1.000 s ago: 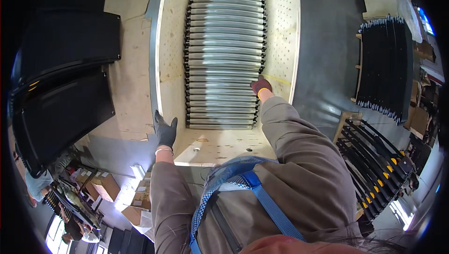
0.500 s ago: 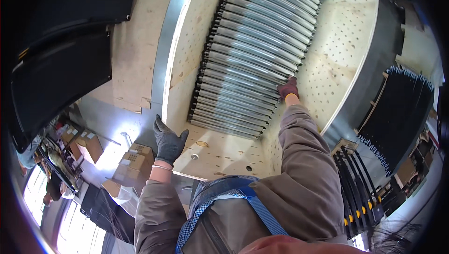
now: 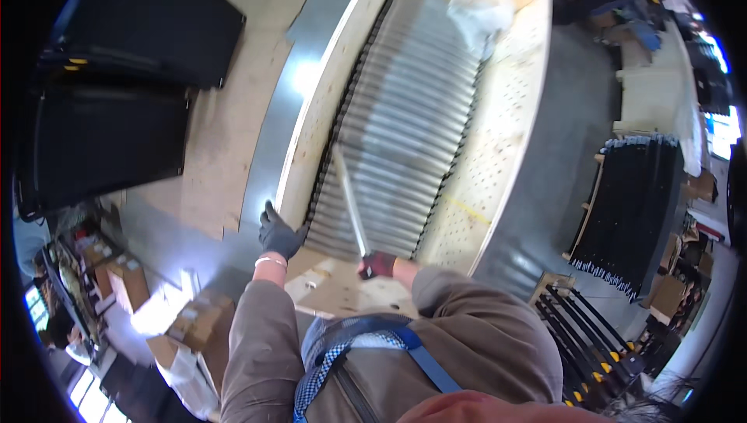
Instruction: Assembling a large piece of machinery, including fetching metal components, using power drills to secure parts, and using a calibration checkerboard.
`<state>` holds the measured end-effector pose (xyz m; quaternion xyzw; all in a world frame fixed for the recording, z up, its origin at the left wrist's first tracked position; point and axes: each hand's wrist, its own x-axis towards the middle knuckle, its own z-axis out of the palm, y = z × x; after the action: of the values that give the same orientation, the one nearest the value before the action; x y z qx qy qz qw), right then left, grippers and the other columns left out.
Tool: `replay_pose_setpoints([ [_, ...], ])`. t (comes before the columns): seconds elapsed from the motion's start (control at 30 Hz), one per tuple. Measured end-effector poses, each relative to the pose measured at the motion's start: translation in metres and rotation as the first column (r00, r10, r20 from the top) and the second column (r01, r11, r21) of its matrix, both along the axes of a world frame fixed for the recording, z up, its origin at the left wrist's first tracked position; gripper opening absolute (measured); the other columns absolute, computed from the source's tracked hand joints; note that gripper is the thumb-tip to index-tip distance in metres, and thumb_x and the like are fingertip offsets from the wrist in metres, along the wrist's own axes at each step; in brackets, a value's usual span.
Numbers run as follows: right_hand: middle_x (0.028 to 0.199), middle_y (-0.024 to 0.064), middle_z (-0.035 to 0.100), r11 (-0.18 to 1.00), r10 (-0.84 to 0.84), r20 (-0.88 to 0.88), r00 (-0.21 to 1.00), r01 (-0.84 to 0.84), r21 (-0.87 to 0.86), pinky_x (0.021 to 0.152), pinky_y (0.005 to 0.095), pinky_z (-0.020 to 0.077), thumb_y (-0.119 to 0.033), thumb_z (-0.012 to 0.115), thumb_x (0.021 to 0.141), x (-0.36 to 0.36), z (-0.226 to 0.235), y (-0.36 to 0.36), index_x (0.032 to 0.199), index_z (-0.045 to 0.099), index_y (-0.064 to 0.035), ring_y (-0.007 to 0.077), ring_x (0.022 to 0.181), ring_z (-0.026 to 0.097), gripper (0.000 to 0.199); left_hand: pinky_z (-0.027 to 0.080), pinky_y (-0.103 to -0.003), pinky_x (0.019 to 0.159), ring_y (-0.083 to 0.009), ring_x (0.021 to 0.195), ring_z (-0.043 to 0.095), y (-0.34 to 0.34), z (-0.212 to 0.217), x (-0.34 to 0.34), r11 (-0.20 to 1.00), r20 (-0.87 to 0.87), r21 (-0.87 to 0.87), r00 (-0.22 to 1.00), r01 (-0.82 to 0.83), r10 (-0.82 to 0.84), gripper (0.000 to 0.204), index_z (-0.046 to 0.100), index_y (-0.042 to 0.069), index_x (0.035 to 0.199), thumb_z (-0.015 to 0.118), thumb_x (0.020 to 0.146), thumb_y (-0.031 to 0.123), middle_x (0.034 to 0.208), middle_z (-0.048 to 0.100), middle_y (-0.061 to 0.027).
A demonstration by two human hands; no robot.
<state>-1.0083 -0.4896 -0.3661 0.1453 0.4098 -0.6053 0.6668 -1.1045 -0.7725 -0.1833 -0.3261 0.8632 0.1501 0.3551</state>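
Observation:
In my right hand point(image 3: 377, 266), gloved in dark red, is one end of a slim silvery metal roller point(image 3: 352, 201). It slants up and left over a packed row of similar metal rollers point(image 3: 405, 104) lying side by side, with black ends, in a long wooden crate point(image 3: 510, 115). The held roller's far end is blurred near the row's left side. My left hand point(image 3: 280, 236), in a dark grey glove, is at the crate's near left corner with its fingers apart, holding nothing. Whether it presses on the rim, I cannot tell.
Crumpled clear plastic point(image 3: 478, 18) covers the crate's far right corner. Black panels point(image 3: 109, 143) stand at left beside brown board point(image 3: 226, 127). Cardboard boxes point(image 3: 194, 326) are at lower left. On the right are a black bristle-edged stack point(image 3: 626, 213) and black bars with yellow parts point(image 3: 583, 329).
My right hand has come from the row's right side toward me and left, and one roller is now raised in it. The view has shifted; my left hand stays by the crate's corner.

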Motion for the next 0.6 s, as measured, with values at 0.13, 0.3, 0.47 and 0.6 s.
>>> replay_pose_setpoints([
  [0.13, 0.082, 0.0142, 0.064, 0.944, -0.279, 0.484, 0.83, 0.33, -0.023, 0.08, 0.0453, 0.0527, -0.011, 0.063, 0.078, 0.029, 0.097, -0.017, 0.088, 0.063, 0.0002, 0.0295, 0.081, 0.063, 0.014, 0.028, -0.048, 0.11, -0.0417, 0.134, 0.03, -0.005, 0.018, 0.022, 0.991, -0.103, -0.021, 0.986, 0.129, -0.131, 0.103, 0.011, 0.006, 0.149, 0.072, 0.075, 0.044, 0.147, 0.027, -0.0241],
  [0.3, 0.08, 0.0127, 0.061, 0.929, -0.366, 0.502, 0.783, 0.34, 0.147, 0.081, 0.042, 0.0543, -0.006, 0.064, 0.073, 0.07, 0.122, 0.045, 0.081, 0.057, -0.0022, 0.0274, 0.079, 0.063, 0.011, 0.02, -0.052, 0.112, -0.0399, 0.135, 0.027, -0.013, 0.048, 0.11, 0.95, -0.303, -0.133, 0.901, 0.283, -0.311, 0.089, 0.028, 0.008, 0.145, 0.072, 0.075, 0.04, 0.147, 0.029, -0.0205],
  [0.47, 0.085, 0.0119, 0.061, 0.994, 0.066, -0.696, 0.715, -0.107, -0.015, 0.079, 0.0399, 0.0537, -0.008, 0.064, 0.074, 0.094, 0.137, 0.081, 0.08, 0.058, -0.0031, 0.0259, 0.08, 0.062, 0.01, 0.024, -0.049, 0.111, -0.0388, 0.136, 0.027, -0.05, 0.055, 0.279, 1.0, -0.324, -0.015, 0.946, 0.019, -0.023, 0.083, 0.034, 0.008, 0.142, 0.071, 0.074, 0.04, 0.148, 0.028, -0.0214],
  [0.6, 0.084, 0.0118, 0.062, 0.97, -0.233, -0.064, 0.97, 0.237, 0.062, 0.084, 0.0405, 0.051, -0.015, 0.063, 0.076, 0.08, 0.174, 0.062, 0.082, 0.061, -0.0027, 0.0266, 0.089, 0.062, 0.013, 0.026, -0.046, 0.11, -0.0367, 0.133, 0.034, -0.081, 0.034, 0.467, 0.955, -0.323, -0.126, 0.921, -0.27, 0.218, 0.077, 0.04, 0.005, 0.138, 0.068, 0.076, 0.042, 0.143, 0.037, -0.0201],
])
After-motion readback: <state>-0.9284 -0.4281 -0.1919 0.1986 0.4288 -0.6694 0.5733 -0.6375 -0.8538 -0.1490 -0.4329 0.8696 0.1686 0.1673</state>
